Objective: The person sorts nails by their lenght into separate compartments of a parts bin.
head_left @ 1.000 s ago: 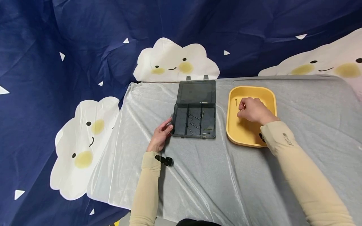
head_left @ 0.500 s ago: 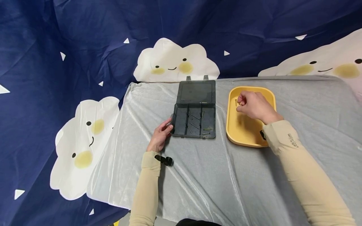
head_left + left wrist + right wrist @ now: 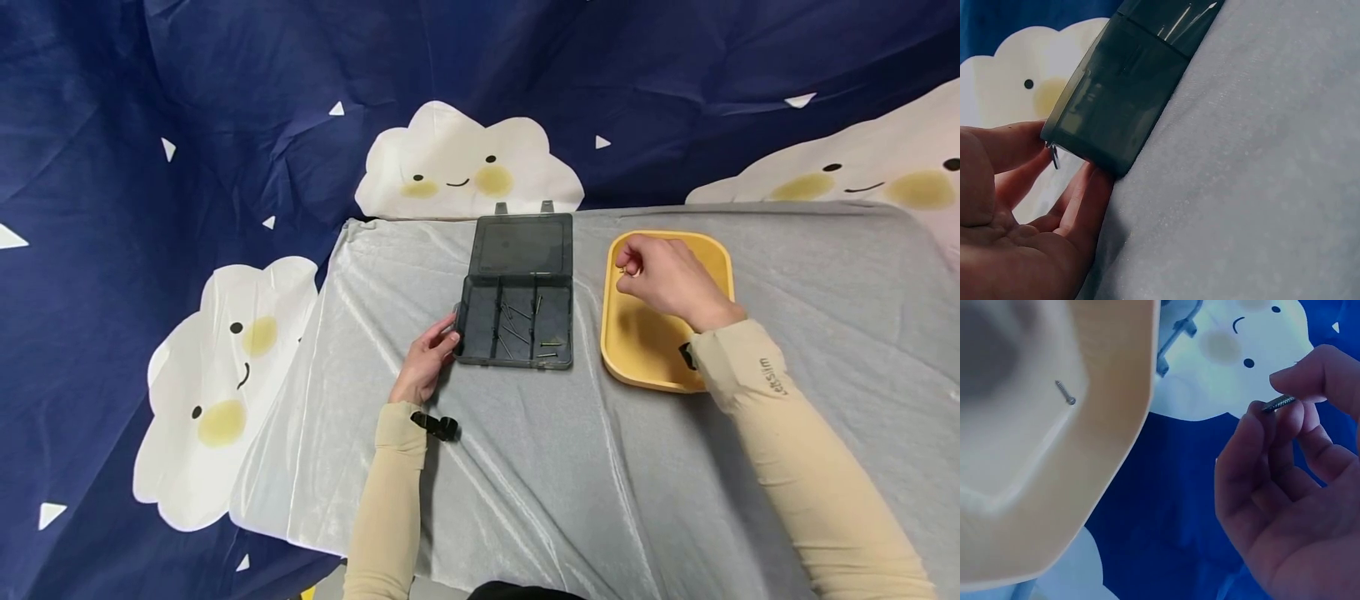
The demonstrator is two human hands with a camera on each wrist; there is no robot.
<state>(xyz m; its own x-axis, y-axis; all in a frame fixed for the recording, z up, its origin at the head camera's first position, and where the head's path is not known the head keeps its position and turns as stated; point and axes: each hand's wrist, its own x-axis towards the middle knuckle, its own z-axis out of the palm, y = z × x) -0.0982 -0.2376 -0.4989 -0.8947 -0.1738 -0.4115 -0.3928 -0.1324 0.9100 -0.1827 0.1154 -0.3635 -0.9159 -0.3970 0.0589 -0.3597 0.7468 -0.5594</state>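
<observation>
My left hand [image 3: 423,362] grips the left edge of a dark translucent compartment box [image 3: 476,329]; the left wrist view shows thumb and fingers at its end wall. The box lies with its lid [image 3: 521,243] folded back, thin screws [image 3: 514,333] in its middle compartment and several more, some brass-coloured, in the right one. My right hand [image 3: 666,275] is over the far left part of a yellow tray [image 3: 633,358], pinching a small screw [image 3: 1280,403] between thumb and fingertips. Another screw [image 3: 1065,392] lies in the tray, hidden behind the hand in the head view.
A grey velvety cloth [image 3: 525,467] covers the table, wrinkled in places. Bare cloth separates the box from the tray. Behind the table hangs a blue curtain [image 3: 285,100] with white smiling clouds [image 3: 457,167].
My right hand has risen from the tray's floor and shifted left with a screw between the fingertips, covering the screw seen beside it earlier. My left hand and the box stay put.
</observation>
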